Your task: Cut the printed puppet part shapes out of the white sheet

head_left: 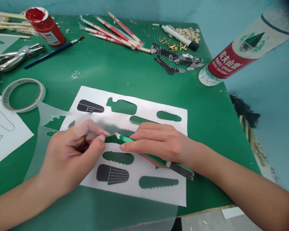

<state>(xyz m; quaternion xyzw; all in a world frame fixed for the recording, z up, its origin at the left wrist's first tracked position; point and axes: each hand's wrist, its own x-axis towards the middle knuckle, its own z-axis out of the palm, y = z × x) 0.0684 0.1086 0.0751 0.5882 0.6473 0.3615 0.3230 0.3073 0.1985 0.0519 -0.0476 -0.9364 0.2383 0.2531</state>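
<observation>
My left hand (74, 154) pinches a translucent plastic sheet (48, 112) between thumb and forefinger. The sheet has ragged cut-outs at its left and lies partly over a white paper template (178, 144). In my right hand (159, 141) is a slim green craft knife (125, 138), held like a pen, with its dark grey back end toward the lower right. Its pale tip is right beside my left fingertips, at the plastic. Whether it touches is too small to tell. The template has several cut-out holes and black printed shapes (112, 174).
Around my hands on the green table (106, 70) are a tape roll (42, 96), metal hole punch (16, 59), paintbrush (54, 53) and red paint jar (45, 27). Farther back lie wrapped chopsticks (120, 33), brass fasteners (174, 46), black cut-outs (168, 65) and a marker (179, 37). A water bottle (228, 62) stands right.
</observation>
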